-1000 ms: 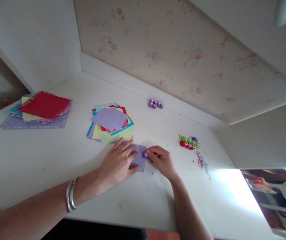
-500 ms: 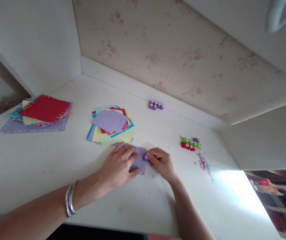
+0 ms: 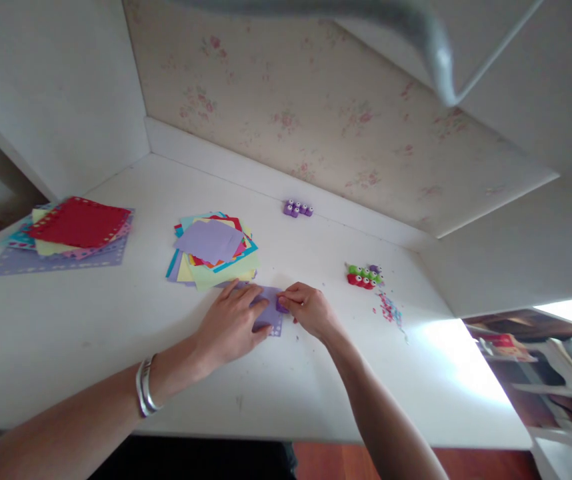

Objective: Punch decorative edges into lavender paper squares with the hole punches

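Observation:
A purple sheet of paper (image 3: 269, 321) with small punched holes near its lower right edge lies on the white table. My left hand (image 3: 233, 319) rests on it with the fingers spread, pressing it flat. At the sheet's right edge, my right hand (image 3: 307, 308) is closed round a small purple punch (image 3: 281, 304). Just beyond my left hand is a pile of coloured paper (image 3: 211, 241), a lilac piece on top.
Punched sheets (image 3: 83, 222) lie far left, a red one on top. Purple punches (image 3: 297, 208) stand near the back ledge. Green and red punches (image 3: 363, 277) sit at the right, beside paper bits (image 3: 390, 310). A metal handle (image 3: 441, 60) hangs overhead.
The camera view has shifted, moving the table's contents slightly left. My right hand and the purple punch have moved a little up along the sheet's right edge. My left hand still presses the sheet.

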Demonstrator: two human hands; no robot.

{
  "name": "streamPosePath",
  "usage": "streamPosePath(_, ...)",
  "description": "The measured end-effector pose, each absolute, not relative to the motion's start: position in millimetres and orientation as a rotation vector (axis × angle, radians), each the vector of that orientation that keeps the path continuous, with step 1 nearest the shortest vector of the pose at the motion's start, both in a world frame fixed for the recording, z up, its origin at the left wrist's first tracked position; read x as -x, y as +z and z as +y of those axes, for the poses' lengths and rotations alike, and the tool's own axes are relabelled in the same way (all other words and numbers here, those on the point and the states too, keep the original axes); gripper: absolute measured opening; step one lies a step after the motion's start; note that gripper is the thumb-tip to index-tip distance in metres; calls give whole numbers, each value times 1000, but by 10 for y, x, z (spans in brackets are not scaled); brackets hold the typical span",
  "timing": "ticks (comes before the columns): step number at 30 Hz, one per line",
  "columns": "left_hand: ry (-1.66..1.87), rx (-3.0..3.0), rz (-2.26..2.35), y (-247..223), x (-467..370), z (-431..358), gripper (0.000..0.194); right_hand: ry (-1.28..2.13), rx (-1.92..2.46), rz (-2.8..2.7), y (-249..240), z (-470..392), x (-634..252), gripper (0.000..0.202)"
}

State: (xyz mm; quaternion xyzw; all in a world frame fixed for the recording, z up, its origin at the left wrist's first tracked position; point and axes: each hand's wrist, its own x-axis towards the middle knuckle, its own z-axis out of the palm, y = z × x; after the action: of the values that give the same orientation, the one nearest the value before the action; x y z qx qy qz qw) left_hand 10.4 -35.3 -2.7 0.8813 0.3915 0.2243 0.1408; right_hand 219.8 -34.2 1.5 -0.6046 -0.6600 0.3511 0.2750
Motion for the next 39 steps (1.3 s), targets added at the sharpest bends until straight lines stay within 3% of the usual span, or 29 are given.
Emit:
streamPosePath(8, 707, -2575, 1115, -15, -73, -368, 30, 1047, 1599, -1763, 127, -409, -2260, 33)
streamPosePath(14, 682, -2572, 1120, -32, -64, -363, 32, 1006, 1631, -1885, 267, -437, -2497, 23)
streamPosePath(20, 597, -2573, 1143, -37, -72, -357, 35, 680, 1831, -1902, 361, -519, -2561, 32)
streamPosePath(25, 583, -2570, 1146, -40, -80, -346, 34, 567, 1886, -1987, 372, -635, -2433, 22)
streamPosePath(32, 586, -2632, 1149, -136, -88, -323, 35, 898, 1711, -1728, 420, -508, -2858, 22)
streamPosePath(35, 602, -2659, 1152, -171, -88, -310, 36, 706, 1759, -1629, 509, -299, -3335, 28)
streamPosePath(39, 607, -2689, 1146, -184, -89, -301, 37, 156, 2209, -1617, 636, 46, -4030, 36)
